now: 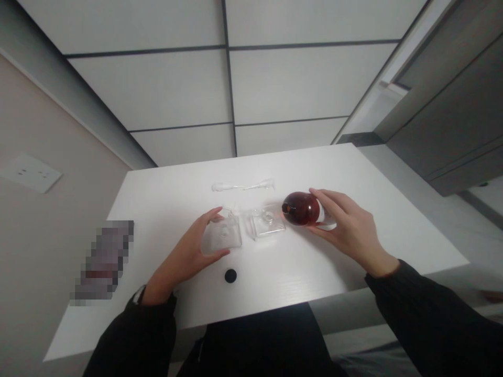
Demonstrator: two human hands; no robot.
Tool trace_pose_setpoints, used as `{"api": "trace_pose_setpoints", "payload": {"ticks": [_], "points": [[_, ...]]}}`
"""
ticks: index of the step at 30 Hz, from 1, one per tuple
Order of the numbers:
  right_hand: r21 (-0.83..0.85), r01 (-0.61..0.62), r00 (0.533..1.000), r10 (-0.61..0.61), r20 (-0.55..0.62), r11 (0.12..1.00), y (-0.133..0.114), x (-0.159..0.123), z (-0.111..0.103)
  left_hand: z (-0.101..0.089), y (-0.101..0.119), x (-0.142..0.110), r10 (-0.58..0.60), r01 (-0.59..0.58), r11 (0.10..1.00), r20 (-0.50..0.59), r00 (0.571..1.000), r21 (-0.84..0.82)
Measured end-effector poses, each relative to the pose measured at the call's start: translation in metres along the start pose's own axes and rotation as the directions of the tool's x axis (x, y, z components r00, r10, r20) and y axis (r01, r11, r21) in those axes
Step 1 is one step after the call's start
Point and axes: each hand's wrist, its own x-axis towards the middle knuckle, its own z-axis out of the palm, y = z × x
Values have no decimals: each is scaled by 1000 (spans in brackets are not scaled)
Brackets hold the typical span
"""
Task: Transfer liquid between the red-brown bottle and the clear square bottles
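Observation:
My right hand (351,222) is wrapped around a bottle (302,208) of dark red liquid with a white label. The bottle is tilted, its dark mouth end pointing left beside a clear square container (269,224) with a round opening on top. Between the thumb and fingers of my left hand (192,243), a second clear square container (226,234) is gripped by its sides. A black round cap (230,276) lies on the table just below it. Whether any liquid is flowing, I cannot tell.
Two clear plastic droppers (243,186) lie end to end toward the back of the white table (275,283). At the table's left side is a blurred-out rectangular object (104,262). White panels (176,84) stand behind the table, and a wall with a socket (33,172) is on the left.

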Motion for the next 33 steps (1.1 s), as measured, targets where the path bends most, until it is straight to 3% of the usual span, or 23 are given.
{"api": "trace_pose_setpoints", "payload": {"ticks": [6,12,33], "points": [[3,-5,1000,5,-11,1000,1,2,-2,19,-1,21,15,-16,1000,-72,997,-8],[-3,15,1000,-15,-1,1000,-1,8,-4,32,6,22,80,-80,997,-120,990,8],[-106,156,988,-157,0,982,-4,23,-10,33,8,20,123,-118,992,-118,985,48]]}}
